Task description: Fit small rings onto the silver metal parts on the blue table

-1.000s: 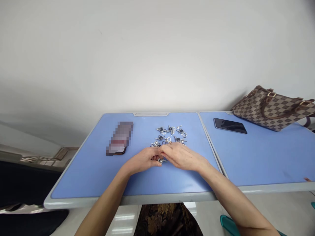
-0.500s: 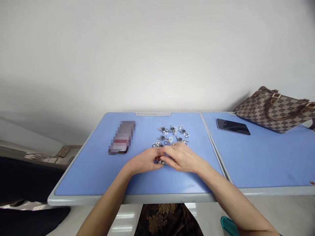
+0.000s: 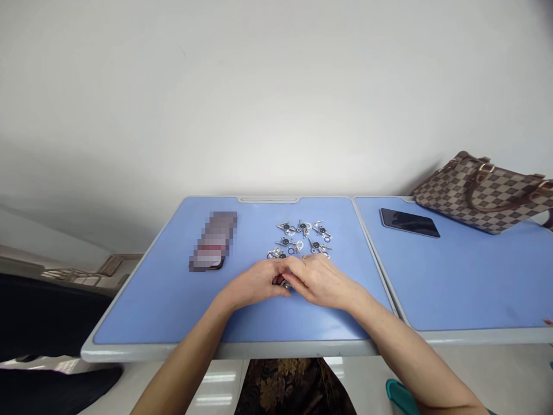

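My left hand [image 3: 258, 283] and my right hand [image 3: 317, 281] meet over the blue desk top [image 3: 173, 311], fingers curled together. A small shiny metal part [image 3: 285, 284] shows between the thumbs; most of it is hidden by the fingers, and both hands seem to grip it. Just beyond my fingertips lie several small groups of metal pieces [image 3: 286, 242], with round black discs, dark rings, pins and silver plates. The nearest group [image 3: 276, 253] is partly covered by my hands.
A blurred-out phone-like object [image 3: 215, 242] lies on the left of the desk. On the adjoining desk [image 3: 453, 288] are a black phone [image 3: 409, 223] and a checkered handbag [image 3: 488, 193]. Dark-clothed legs [image 3: 47, 323] show at the lower left. The wall [image 3: 276, 104] stands behind.
My thumbs and fingers have shifted slightly around the small metal part, which has turned or moved a little between them. The pieces on the desk stay put.
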A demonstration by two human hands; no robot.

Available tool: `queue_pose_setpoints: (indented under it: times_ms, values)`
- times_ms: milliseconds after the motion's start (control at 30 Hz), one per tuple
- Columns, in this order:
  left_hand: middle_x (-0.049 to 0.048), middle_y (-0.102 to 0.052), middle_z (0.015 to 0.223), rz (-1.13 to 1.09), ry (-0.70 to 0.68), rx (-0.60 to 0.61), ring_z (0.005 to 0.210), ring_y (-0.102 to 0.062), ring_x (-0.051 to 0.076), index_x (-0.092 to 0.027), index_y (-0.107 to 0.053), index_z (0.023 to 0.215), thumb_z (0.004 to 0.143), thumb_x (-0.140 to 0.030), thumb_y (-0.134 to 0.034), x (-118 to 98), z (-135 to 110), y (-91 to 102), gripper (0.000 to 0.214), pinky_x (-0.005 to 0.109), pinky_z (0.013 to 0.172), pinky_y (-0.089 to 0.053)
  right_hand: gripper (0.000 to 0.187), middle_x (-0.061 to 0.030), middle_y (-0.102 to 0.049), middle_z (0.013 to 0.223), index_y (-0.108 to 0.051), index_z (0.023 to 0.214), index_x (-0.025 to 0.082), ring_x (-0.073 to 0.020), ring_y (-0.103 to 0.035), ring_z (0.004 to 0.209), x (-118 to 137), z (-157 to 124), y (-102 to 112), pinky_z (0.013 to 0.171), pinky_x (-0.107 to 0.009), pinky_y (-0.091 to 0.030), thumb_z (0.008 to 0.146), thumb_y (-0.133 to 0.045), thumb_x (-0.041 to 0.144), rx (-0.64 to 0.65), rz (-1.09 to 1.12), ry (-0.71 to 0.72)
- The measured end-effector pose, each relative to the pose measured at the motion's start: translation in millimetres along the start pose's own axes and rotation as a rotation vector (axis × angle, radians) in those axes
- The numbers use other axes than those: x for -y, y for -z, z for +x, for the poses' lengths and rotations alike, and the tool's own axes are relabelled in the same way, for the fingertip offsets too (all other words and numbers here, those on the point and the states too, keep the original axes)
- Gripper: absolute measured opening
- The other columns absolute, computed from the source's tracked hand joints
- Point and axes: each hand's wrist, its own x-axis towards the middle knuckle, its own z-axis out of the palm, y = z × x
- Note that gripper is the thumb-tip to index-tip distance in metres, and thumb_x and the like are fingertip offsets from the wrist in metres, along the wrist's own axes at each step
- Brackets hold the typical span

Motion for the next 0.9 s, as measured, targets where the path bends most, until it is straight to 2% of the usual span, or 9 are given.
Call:
queue_pose_setpoints:
  times_ms: [200,400,567,900]
  values:
    - [0.0,-0.063,0.087,0.055,0.002,0.02,0.079,-0.057,0.016,-0.017,-0.058,0.083,0.08,-0.025,-0.064,9,2,-3.5,0.01,0.028,0.074,-0.044,0.02,-0.0013,-0.063,0.068,-0.052,0.1,0.016,-0.0131,-0.048,0.053,2,2,2,0.053,-0.028,-0.023,0.101,-0.034,0.025,0.034,0.01,-0.089]
    - [-0.0015,-0.062,0.087,0.025,-0.007,0.019,0.077,-0.056,0.014,-0.017,-0.058,0.085,0.078,-0.019,-0.065,8,2,-2.8,0.01,0.027,0.074,-0.044,0.017,-0.0012,-0.063,0.076,-0.05,0.105,0.018,-0.0125,-0.048,0.06,-2,1,8,0.056,-0.027,-0.024,0.099,-0.034,0.02,0.093,0.077,-0.014]
    - [-0.0004,-0.066,0.09,-0.041,-0.02,0.034,0.084,-0.058,0.016,-0.017,-0.061,0.085,0.077,-0.016,-0.064,5,1,-2.3,0.008,0.029,0.082,-0.047,0.018,-0.0029,-0.06,0.077,-0.051,0.101,0.017,-0.0133,-0.045,0.063,-3,0,9,0.059,-0.028,-0.026,0.098,-0.034,0.02,0.124,0.084,0.025]
    - [-0.0014,-0.067,0.089,-0.098,-0.026,0.047,0.084,-0.059,0.015,-0.017,-0.062,0.084,0.075,-0.011,-0.063,4,1,-2.7,0.01,0.027,0.084,-0.046,0.02,-0.0003,-0.055,0.071,-0.052,0.097,0.017,-0.0132,-0.041,0.063,-4,3,13,0.065,-0.028,-0.034,0.099,-0.033,0.019,0.146,0.139,0.078]
